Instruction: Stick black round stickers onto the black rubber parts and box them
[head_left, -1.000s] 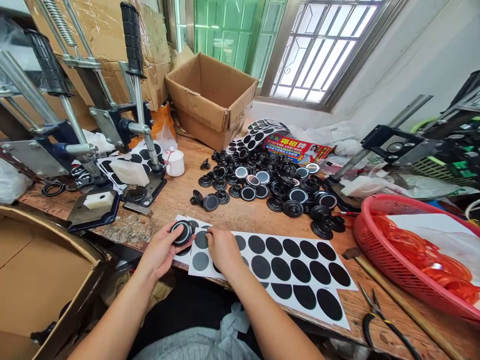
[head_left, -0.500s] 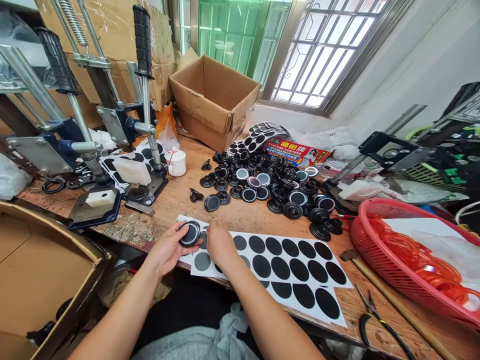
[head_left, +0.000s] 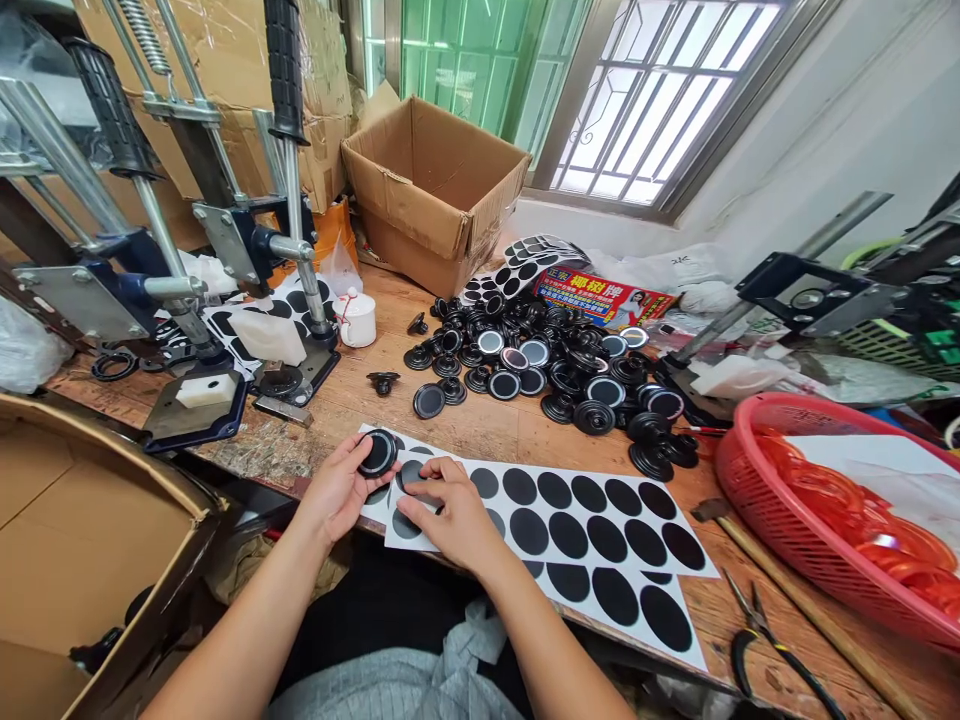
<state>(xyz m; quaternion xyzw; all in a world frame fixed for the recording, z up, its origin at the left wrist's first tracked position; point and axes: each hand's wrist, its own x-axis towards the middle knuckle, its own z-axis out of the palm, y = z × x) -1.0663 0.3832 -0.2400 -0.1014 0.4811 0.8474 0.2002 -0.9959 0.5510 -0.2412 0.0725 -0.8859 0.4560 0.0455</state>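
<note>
My left hand [head_left: 339, 492] is closed around the edge of a round black knob [head_left: 379, 453] with a silver ring on its face, held tilted above the left end of a sticker sheet. My right hand [head_left: 454, 515] hovers over the same white sheet [head_left: 546, 512] of round black stickers, its fingers spread and nothing visible between them. Grey-looking circles lie beneath these fingers, partly hidden. A second sticker sheet [head_left: 697, 655] sticks out from under the first along the table's front edge. Beyond the hands lies a heap of black knobs [head_left: 559, 350], many with silver rings.
Two lever presses [head_left: 292, 250] stand at the left, near a white lidded pot [head_left: 356, 320]. An open cardboard box [head_left: 427, 215] sits behind the heap. On the right are a red basket [head_left: 780, 510] with orange rings, a hammer [head_left: 810, 600] and pliers [head_left: 757, 625].
My right hand has gone from bunched fingers beside the knob to spread fingers over the sheet. A loose knob on the table has turned slightly. The camera view has shifted a little.
</note>
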